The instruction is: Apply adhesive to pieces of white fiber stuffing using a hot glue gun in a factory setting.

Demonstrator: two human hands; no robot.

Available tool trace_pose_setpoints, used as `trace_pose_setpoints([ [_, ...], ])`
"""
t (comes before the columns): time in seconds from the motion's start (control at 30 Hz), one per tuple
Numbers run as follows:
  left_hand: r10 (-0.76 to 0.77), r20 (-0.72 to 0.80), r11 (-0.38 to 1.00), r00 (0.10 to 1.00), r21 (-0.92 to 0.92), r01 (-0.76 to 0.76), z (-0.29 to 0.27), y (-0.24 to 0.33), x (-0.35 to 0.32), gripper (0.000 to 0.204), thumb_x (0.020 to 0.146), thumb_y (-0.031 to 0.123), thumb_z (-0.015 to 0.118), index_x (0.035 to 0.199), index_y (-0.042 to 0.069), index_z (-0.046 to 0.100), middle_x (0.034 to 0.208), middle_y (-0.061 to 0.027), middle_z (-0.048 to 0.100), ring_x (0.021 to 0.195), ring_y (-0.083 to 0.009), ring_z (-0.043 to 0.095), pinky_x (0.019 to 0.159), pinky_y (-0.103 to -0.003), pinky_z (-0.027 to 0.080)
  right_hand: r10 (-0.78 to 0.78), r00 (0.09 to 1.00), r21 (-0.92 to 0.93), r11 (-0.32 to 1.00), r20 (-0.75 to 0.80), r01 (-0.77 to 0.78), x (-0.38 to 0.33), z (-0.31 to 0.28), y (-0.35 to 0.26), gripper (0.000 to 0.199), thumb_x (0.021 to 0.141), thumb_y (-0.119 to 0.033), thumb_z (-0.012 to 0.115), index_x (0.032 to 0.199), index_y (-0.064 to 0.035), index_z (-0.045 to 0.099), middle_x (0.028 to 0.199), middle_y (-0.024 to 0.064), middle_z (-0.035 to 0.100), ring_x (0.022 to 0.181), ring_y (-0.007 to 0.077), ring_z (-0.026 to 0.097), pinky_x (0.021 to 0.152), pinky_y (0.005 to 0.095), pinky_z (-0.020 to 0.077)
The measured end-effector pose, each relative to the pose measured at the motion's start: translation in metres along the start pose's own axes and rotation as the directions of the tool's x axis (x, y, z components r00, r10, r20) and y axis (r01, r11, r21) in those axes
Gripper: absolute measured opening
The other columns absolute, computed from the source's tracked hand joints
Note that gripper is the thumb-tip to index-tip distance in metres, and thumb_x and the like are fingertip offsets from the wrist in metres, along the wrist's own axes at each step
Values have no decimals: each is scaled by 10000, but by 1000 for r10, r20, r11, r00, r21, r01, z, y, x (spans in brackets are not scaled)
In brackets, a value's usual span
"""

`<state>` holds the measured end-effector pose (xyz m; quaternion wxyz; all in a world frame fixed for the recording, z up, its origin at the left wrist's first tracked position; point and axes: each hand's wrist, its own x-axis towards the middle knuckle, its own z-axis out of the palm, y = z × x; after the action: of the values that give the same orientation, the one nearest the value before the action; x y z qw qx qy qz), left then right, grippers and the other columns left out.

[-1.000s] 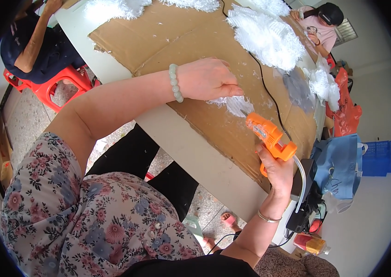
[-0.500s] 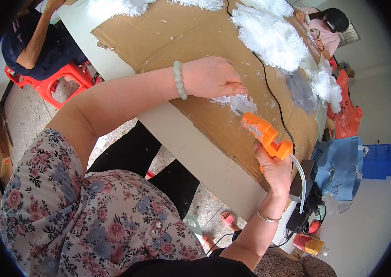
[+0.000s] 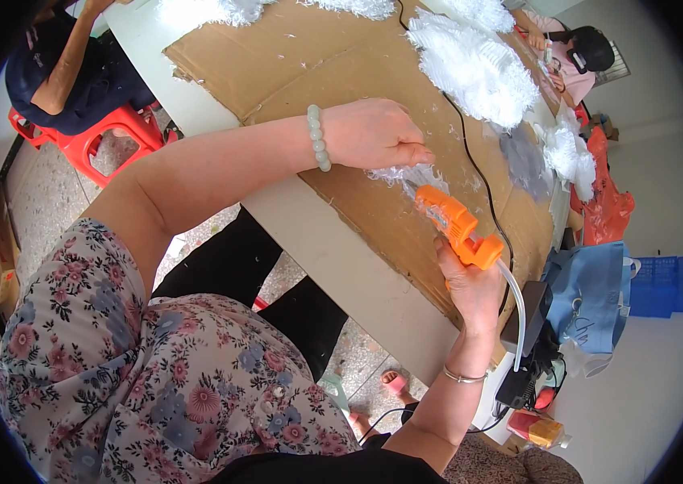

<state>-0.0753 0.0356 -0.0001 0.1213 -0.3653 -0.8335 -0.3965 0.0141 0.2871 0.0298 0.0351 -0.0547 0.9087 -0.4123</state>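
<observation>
Shifting leftward toward frame center, right hand [image 3: 471,286] is gripping orange plastic gun [image 3: 461,226]; left hand [image 3: 372,134] is pinching frayed white strands [image 3: 414,175].

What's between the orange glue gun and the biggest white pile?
From the glue gun to the pile, the head view shows cardboard crossed by a black cord.

I wear the camera on my head, the left of two fisheye units. It faces down over my floral blouse [image 3: 196,399] to the cardboard sheet [image 3: 341,73], with my left hand [image 3: 370,133] and right hand [image 3: 472,290] both near. Coverage is wide: terrazzo floor [image 3: 51,202] and white wall [image 3: 648,379] reach the dark rim.
</observation>
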Motion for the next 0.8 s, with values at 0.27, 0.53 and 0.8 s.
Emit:
trace_pose_setpoints([
  [0.27, -60, -47, 987, 997, -155, 52, 0, 5, 2, 253, 902, 281, 525, 829, 54, 612, 647, -78, 641, 635, -277, 612, 633, -391, 469, -47, 998, -114, 993, -44, 42, 1, -4, 5, 218, 788, -152, 710, 944, -12, 649, 739, -30, 588, 660, 44, 510, 594, 221, 422],
  [0.53, -13, 2, 1000, 1000, -13, 13, 0, 9, -2, 89, 768, 118, 619, 829, 70, 576, 737, -53, 604, 708, -246, 589, 676, -364, 465, 9, 996, 102, 995, -85, 0, -7, -17, 7, 228, 785, -139, 713, 961, -11, 646, 738, -40, 566, 665, 44, 487, 600, 216, 419],
  [0.8, 155, -57, 979, 986, 139, -146, 1, 14, -2, 103, 684, 106, 658, 765, 93, 596, 780, -50, 601, 779, -270, 565, 774, -378, 450, 15, 999, 82, 997, -36, -12, -8, -27, 13, 184, 770, -72, 705, 935, -12, 649, 797, -39, 589, 707, 41, 516, 628, 207, 424],
])
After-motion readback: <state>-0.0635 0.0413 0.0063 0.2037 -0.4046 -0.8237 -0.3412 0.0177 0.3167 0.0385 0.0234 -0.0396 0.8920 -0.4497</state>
